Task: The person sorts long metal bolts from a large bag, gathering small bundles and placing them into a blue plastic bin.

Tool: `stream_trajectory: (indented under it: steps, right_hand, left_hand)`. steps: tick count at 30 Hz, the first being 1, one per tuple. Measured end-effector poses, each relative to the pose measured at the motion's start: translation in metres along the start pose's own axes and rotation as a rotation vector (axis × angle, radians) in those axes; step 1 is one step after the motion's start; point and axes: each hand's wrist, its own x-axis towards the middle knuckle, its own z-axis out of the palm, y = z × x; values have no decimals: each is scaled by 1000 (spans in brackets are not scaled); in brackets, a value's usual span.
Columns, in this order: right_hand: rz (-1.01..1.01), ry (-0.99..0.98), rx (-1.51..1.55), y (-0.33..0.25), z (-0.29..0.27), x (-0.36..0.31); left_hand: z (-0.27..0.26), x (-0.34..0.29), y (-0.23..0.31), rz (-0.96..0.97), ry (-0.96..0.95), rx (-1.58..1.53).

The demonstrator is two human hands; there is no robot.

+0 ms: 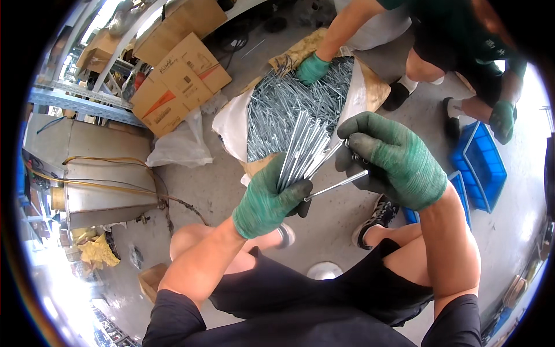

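My left hand [266, 196], in a green glove with dark fingertips, is closed round a bunch of thin silvery metal rods [303, 144] that fan out upward. A single rod [338, 185] sticks out sideways from beside its thumb, its far end close under my right fingers. My right hand [393, 159], gloved alike, is bent into a pinch at the right side of the bunch. Small dark metal bits show between its fingertips, too small to name. Just beyond my hands lies a large open sack [352, 98] heaped with loose metal rods [272, 110].
Across the sack a co-worker's gloved hand [313, 69] reaches into the rods; their other glove [502, 121] hangs near a blue plastic crate [480, 168]. Cardboard boxes [179, 87] and a metal cabinet [110, 168] with a yellow hose stand at left. My knees are spread below my hands.
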Motion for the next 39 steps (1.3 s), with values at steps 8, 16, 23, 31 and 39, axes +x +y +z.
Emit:
stream_trajectory:
  steps: [8,16,23,31,39]
  right_hand:
    - [-47,-69,38,12,-7,7]
    - [-4,-36,56,6,-2,1]
    - [-24,-84,-106,2,-11,-1]
    - [-169,-74,-367,-3,-19,-2]
    - [-108,-100,-196,-4,-17,-3]
  left_hand:
    - [-4,-4,1,-105,-25,55]
    - [-8,-5,5,-138,-21,68]
    - [-7,-2,5,-3,-35,259]
    - [-7,-3,6,-83,-149,229]
    - [-9,-5,1,-34,-190,121]
